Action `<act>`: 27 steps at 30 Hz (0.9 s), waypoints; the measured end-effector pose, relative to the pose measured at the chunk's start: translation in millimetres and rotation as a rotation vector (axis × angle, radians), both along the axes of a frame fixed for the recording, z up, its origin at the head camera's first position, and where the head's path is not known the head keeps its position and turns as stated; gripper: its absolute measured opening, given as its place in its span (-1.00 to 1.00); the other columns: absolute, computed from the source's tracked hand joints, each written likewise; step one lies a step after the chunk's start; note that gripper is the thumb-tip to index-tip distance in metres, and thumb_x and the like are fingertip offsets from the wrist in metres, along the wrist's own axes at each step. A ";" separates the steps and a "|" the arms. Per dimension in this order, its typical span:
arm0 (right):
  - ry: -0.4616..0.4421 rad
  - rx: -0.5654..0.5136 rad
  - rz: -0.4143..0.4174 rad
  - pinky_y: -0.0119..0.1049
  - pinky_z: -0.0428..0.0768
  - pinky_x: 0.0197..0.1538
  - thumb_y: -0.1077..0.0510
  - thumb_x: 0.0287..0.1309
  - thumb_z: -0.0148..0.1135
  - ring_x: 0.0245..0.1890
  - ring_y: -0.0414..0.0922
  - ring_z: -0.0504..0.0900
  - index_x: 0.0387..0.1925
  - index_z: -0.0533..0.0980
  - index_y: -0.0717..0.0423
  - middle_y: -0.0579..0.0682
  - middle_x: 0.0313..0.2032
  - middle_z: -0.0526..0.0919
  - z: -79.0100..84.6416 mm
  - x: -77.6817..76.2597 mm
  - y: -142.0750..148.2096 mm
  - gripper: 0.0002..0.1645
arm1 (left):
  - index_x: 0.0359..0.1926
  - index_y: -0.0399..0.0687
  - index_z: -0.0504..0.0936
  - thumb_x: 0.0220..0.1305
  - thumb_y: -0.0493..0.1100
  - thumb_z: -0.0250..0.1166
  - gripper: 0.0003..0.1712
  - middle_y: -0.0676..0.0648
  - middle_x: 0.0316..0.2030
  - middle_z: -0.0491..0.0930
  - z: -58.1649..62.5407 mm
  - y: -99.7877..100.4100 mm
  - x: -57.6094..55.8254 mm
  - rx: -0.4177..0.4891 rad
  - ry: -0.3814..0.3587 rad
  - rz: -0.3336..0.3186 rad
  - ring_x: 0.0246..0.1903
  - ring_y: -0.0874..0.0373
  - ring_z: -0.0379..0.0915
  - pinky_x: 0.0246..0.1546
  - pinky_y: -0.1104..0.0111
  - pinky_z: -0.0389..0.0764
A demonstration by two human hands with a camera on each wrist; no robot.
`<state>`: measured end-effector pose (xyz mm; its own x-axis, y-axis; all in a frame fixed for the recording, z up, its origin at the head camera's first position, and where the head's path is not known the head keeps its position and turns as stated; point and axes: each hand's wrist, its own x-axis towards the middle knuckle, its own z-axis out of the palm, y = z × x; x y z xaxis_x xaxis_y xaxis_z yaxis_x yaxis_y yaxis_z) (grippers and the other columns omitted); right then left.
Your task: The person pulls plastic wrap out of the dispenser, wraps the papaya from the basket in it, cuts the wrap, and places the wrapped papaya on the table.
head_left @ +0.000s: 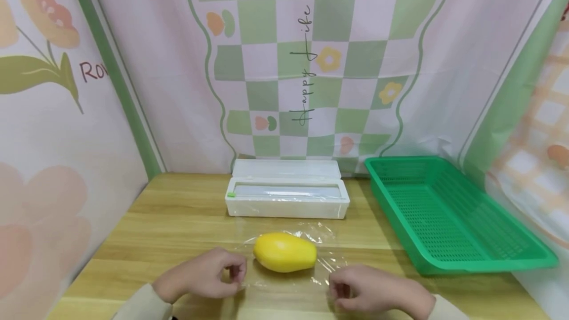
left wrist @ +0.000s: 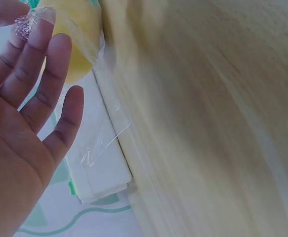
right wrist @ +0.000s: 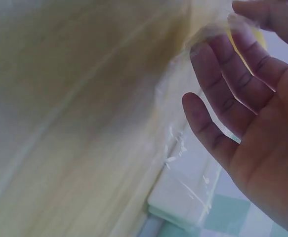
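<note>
A yellow fruit, papaya-like in shape (head_left: 285, 253), lies on its side on a sheet of clear cling film (head_left: 326, 233) in the middle of the table. My left hand (head_left: 214, 273) pinches the film's near left part between thumb and fingertips, where a bunched bit (left wrist: 24, 25) shows in the left wrist view. On the other side, my right hand (head_left: 371, 288) pinches the near right part of the sheet. Neither hand touches the fruit. Behind it stands a white cling film box (head_left: 286, 209), its lid (head_left: 286, 169) raised and a green slider (head_left: 231, 194) at its left end.
A green plastic basket (head_left: 449, 226) with slotted walls stands on the right of the wooden table (head_left: 178, 211). Printed cloth (head_left: 178, 88) hangs behind the table and along both sides.
</note>
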<state>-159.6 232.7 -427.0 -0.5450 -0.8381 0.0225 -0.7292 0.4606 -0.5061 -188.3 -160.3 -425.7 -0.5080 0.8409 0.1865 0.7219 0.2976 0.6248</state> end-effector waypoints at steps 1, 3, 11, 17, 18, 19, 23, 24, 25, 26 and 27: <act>0.004 -0.016 -0.005 -0.52 0.56 -0.35 0.17 0.26 0.32 -0.38 -0.49 0.46 -0.31 0.52 -0.15 -0.45 -0.37 0.48 1.9 -0.5 1.4 -0.86 | -0.39 0.14 0.53 0.14 -0.29 0.31 -0.81 0.33 -0.44 0.49 0.1 -0.6 -0.5 0.001 -0.002 0.003 -0.40 0.43 0.47 -0.34 0.44 0.64; 0.019 -0.050 -0.011 -0.50 0.58 -0.32 0.17 0.30 0.29 -0.35 -0.48 0.47 -0.30 0.53 -0.14 -0.44 -0.35 0.51 5.5 -2.1 3.4 -0.88 | -0.37 0.14 0.54 0.15 -0.29 0.30 -0.81 0.32 -0.43 0.50 0.0 -2.2 -2.0 -0.001 -0.022 0.014 -0.39 0.42 0.47 -0.32 0.44 0.64; 0.035 -0.158 -0.039 -0.46 0.59 -0.35 0.19 0.41 0.19 -0.38 -0.45 0.49 -0.27 0.55 -0.08 -0.32 -0.38 0.59 19.9 -12.1 7.6 -0.90 | -0.35 0.12 0.55 0.14 -0.30 0.29 -0.82 0.29 -0.41 0.54 2.4 -5.1 -10.0 0.026 -0.012 0.068 -0.38 0.39 0.49 -0.33 0.39 0.66; 0.073 -0.181 -0.080 -0.45 0.59 -0.35 0.15 0.43 0.18 -0.40 -0.43 0.51 -0.27 0.54 -0.08 -0.31 -0.39 0.60 27.3 -19.0 6.4 -0.91 | -0.32 0.21 0.52 0.13 -0.35 0.31 -0.70 0.27 -0.41 0.55 10.6 -5.0 -14.2 0.067 0.016 0.116 -0.39 0.37 0.49 -0.33 0.29 0.69; 0.085 -0.184 -0.087 -0.43 0.60 -0.34 0.15 0.43 0.18 -0.38 -0.42 0.52 -0.26 0.54 -0.08 -0.31 -0.38 0.59 27.3 -20.3 6.1 -0.92 | -0.32 0.20 0.52 0.14 -0.36 0.31 -0.70 0.26 -0.41 0.55 11.6 -4.8 -15.7 0.075 0.020 0.124 -0.39 0.36 0.50 -0.33 0.28 0.69; 0.094 -0.189 -0.092 -0.43 0.60 -0.34 0.15 0.43 0.18 -0.38 -0.42 0.52 -0.25 0.54 -0.08 -0.31 -0.38 0.60 27.2 -21.6 5.9 -0.92 | -0.32 0.20 0.53 0.14 -0.37 0.31 -0.70 0.25 -0.41 0.55 11.9 -4.6 -18.1 0.085 0.026 0.131 -0.39 0.36 0.50 -0.33 0.28 0.69; 0.131 -0.213 -0.115 -0.41 0.62 -0.32 0.19 0.42 0.18 -0.36 -0.41 0.53 -0.22 0.54 -0.07 -0.26 -0.38 0.62 25.4 -27.2 5.3 -0.92 | -0.30 0.13 0.56 0.19 -0.34 0.32 -0.77 0.23 -0.42 0.56 13.2 -3.9 -27.7 0.116 0.037 0.170 -0.39 0.33 0.52 -0.33 0.26 0.69; 0.120 -0.215 -0.126 -0.40 0.63 -0.32 0.19 0.42 0.17 -0.36 -0.40 0.54 -0.21 0.54 -0.07 -0.24 -0.38 0.63 25.1 -28.5 5.1 -0.92 | -0.30 0.11 0.56 0.21 -0.33 0.33 -0.79 0.23 -0.42 0.56 13.4 -3.8 -30.0 0.119 0.040 0.180 -0.39 0.32 0.52 -0.32 0.25 0.69; 0.108 -0.216 -0.139 -0.41 0.63 -0.33 0.19 0.43 0.17 -0.37 -0.39 0.54 -0.21 0.54 -0.07 -0.22 -0.39 0.63 24.9 -29.9 5.1 -0.92 | -0.30 0.09 0.58 0.22 -0.32 0.33 -0.82 0.22 -0.42 0.56 13.5 -3.8 -32.2 0.123 0.045 0.191 -0.39 0.32 0.52 -0.31 0.26 0.69; 0.096 -0.216 -0.155 -0.40 0.63 -0.33 0.18 0.43 0.17 -0.37 -0.38 0.55 -0.20 0.55 -0.06 -0.21 -0.39 0.64 24.6 -31.2 5.2 -0.93 | -0.29 0.08 0.58 0.23 -0.31 0.33 -0.84 0.22 -0.42 0.56 13.5 -3.9 -34.2 0.125 0.047 0.204 -0.39 0.31 0.52 -0.30 0.25 0.68; 0.076 -0.214 -0.173 -0.40 0.63 -0.33 0.17 0.43 0.16 -0.38 -0.37 0.55 -0.19 0.55 -0.04 -0.20 -0.39 0.64 24.3 -32.5 5.3 -0.94 | -0.29 0.07 0.59 0.25 -0.29 0.33 -0.86 0.22 -0.42 0.56 13.1 -3.8 -36.2 0.124 0.049 0.217 -0.38 0.31 0.52 -0.28 0.24 0.68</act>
<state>-192.1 237.9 -402.7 -0.6696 -0.7044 0.2355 -0.6886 0.4700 -0.5522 -224.5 -164.1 -412.6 -0.6620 0.6824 0.3099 0.6798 0.3725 0.6318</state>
